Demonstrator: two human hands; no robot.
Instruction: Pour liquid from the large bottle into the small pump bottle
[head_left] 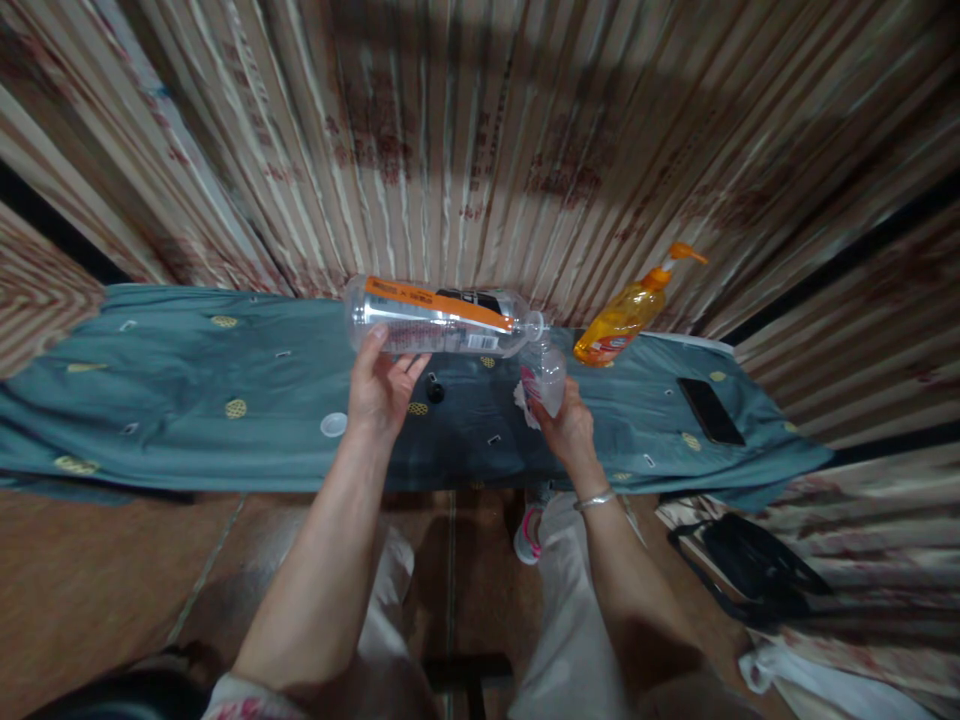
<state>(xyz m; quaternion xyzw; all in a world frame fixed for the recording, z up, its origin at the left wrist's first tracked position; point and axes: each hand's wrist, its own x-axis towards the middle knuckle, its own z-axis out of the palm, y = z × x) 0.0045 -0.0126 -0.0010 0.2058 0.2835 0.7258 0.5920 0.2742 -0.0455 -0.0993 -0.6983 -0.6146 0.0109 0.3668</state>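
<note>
My left hand [379,385] grips a large clear plastic bottle [442,325] with an orange and black label. That bottle lies nearly level in the air, its open neck pointing right. In my right hand [568,425] is a smaller clear plastic bottle [550,375] with a pink-marked label, held tilted. The two bottle necks meet or overlap; whether they touch I cannot tell. Below the large bottle, a small black cap [435,388] sits on the cloth. A round white lid [334,425] lies beside my left wrist. A crumpled white piece [526,405] rests behind the small bottle.
An orange pump bottle [619,325] with yellow-orange liquid stands right of my hands. Farther right lies a black phone [709,411]. The narrow table wears a green patterned cloth [172,390], with a curtain [450,150] behind. A black bag [765,570] is at the lower right.
</note>
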